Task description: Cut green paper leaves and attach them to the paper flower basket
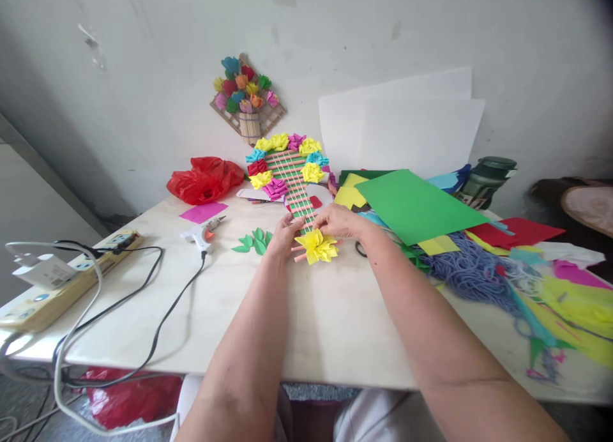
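Left hand (282, 232) resting on the woven stick frame (297, 186), fingers together, flat against its lower edge; right hand (341, 221) pinching the yellow paper flower (316, 246) at the frame's near end, on the table (311, 314); green paper leaves (253, 241) just left of the hands; glue gun (202, 234) farther left; green sheet (416, 205) and blue yarn (472, 266) at right.

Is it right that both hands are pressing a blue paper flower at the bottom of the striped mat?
Not quite. The paper flower is yellow, not blue. The head view shows the left hand and right hand on it at the striped mat.
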`<state>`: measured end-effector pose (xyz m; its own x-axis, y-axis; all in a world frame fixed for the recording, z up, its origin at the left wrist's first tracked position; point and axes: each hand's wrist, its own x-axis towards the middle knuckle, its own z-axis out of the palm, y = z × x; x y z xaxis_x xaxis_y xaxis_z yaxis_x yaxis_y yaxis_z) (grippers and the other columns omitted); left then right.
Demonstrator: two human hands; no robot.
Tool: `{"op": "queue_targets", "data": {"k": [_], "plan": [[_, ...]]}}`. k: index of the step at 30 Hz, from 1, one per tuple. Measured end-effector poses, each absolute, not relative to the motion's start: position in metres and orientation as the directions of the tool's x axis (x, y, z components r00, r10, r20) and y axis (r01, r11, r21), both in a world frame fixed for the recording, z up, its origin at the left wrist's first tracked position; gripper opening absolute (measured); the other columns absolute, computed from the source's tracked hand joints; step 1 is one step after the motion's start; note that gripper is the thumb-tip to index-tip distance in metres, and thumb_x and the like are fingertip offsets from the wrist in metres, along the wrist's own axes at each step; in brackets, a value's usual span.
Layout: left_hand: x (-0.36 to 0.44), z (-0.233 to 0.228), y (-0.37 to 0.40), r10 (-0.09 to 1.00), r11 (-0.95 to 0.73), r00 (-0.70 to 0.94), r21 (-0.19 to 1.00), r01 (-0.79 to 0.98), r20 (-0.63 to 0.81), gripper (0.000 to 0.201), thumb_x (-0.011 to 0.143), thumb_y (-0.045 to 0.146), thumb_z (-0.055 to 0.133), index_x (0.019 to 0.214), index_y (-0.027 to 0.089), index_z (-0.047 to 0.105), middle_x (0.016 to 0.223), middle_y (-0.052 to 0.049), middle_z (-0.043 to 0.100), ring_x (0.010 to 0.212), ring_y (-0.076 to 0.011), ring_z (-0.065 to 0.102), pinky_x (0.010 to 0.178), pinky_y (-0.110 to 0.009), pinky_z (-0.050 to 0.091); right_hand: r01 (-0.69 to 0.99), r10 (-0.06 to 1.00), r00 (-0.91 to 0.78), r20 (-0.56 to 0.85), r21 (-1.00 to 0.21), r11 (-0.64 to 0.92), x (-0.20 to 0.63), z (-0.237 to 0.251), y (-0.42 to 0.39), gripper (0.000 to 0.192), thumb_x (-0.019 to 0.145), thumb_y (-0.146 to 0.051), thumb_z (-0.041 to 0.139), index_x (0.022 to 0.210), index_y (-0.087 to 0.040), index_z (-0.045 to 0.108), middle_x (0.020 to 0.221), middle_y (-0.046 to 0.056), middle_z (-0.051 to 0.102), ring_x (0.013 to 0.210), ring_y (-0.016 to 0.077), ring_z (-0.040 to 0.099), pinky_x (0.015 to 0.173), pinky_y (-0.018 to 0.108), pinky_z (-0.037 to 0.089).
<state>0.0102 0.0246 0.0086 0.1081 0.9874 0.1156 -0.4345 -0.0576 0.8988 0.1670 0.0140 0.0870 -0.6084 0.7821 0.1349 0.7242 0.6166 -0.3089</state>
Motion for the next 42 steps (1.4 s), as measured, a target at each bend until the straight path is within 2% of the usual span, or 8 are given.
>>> {"op": "queue_targets", "data": {"k": [3,8,13,18,24,29,38,42], "plan": [[0.008,0.003,0.030,0.992,-0.062,0.075,0.892,-0.448,0.106,0.047,0.053,0.033,0.080,0.088,0.016,0.053,0.059,0.005,0.055,0.040,-0.0071,0.048,0.040,-0.019,0.037,0.723,0.786,-0.594,0.171,-0.315,0.615,0.168,0.088,0.012,0.020,0.064,-0.012,0.057,0.069,-0.017,0.075,0.058,-0.002,0.064,0.056,0.0096,0.051,0.052,0.021,0.030],[0.006,0.001,0.031,0.993,-0.051,0.071,0.889,-0.456,0.093,0.048,0.053,0.035,0.079,0.090,0.016,0.055,0.059,0.004,0.055,0.042,-0.0081,0.049,0.042,-0.021,0.039,0.728,0.793,-0.564,0.230,-0.313,0.609,0.166,0.090,0.010,0.021,0.064,-0.016,0.058,0.075,-0.019,0.076,0.065,-0.001,0.068,0.061,0.0111,0.055,0.056,0.021,0.032],[0.007,0.007,0.027,0.996,-0.063,0.027,0.896,-0.439,0.083,0.049,0.054,0.035,0.079,0.093,0.017,0.056,0.060,0.004,0.057,0.043,-0.0077,0.049,0.042,-0.020,0.037,0.749,0.813,-0.551,0.188,-0.319,0.581,0.171,0.091,0.013,0.028,0.065,-0.014,0.055,0.083,-0.023,0.076,0.070,-0.003,0.070,0.062,0.0110,0.056,0.057,0.020,0.035],[0.007,0.010,0.026,0.991,-0.105,0.027,0.868,-0.486,0.135,0.047,0.051,0.032,0.080,0.087,0.016,0.054,0.061,0.003,0.060,0.047,-0.0101,0.054,0.047,-0.022,0.042,0.773,0.830,-0.540,0.138,-0.309,0.554,0.184,0.094,0.021,0.038,0.066,-0.012,0.056,0.097,-0.024,0.074,0.080,-0.002,0.071,0.068,0.0117,0.058,0.063,0.019,0.039],[0.008,0.013,0.023,0.989,-0.116,0.020,0.865,-0.488,0.144,0.046,0.052,0.032,0.081,0.085,0.016,0.054,0.060,0.003,0.060,0.048,-0.0111,0.055,0.050,-0.024,0.045,0.824,0.860,-0.505,0.068,-0.259,0.504,0.183,0.094,0.021,0.030,0.065,-0.015,0.059,0.089,-0.022,0.074,0.081,-0.001,0.071,0.068,0.0121,0.058,0.060,0.019,0.039],[0.008,0.013,0.023,0.988,-0.126,0.016,0.862,-0.490,0.153,0.047,0.052,0.031,0.081,0.086,0.017,0.052,0.061,0.003,0.059,0.047,-0.0099,0.054,0.048,-0.022,0.044,0.822,0.851,-0.523,0.050,-0.232,0.520,0.179,0.095,0.017,0.019,0.063,-0.017,0.059,0.077,-0.019,0.072,0.078,0.000,0.070,0.067,0.0128,0.057,0.057,0.020,0.036],[0.007,0.013,0.023,0.992,-0.116,-0.010,0.878,-0.465,0.126,0.043,0.054,0.029,0.079,0.085,0.017,0.052,0.061,0.003,0.058,0.046,-0.0091,0.053,0.047,-0.021,0.043,0.848,0.860,-0.508,0.045,-0.150,0.509,0.175,0.100,0.012,0.014,0.065,-0.024,0.057,0.073,-0.019,0.067,0.074,0.000,0.067,0.065,0.0127,0.054,0.054,0.021,0.032],[0.007,0.012,0.024,0.989,-0.132,0.001,0.878,-0.461,0.149,0.043,0.055,0.031,0.079,0.086,0.017,0.053,0.061,0.002,0.059,0.048,-0.0099,0.054,0.047,-0.021,0.044,0.834,0.848,-0.526,0.059,-0.156,0.529,0.173,0.098,0.012,0.016,0.065,-0.021,0.055,0.075,-0.019,0.069,0.070,0.000,0.066,0.061,0.0115,0.052,0.052,0.021,0.031]]}}
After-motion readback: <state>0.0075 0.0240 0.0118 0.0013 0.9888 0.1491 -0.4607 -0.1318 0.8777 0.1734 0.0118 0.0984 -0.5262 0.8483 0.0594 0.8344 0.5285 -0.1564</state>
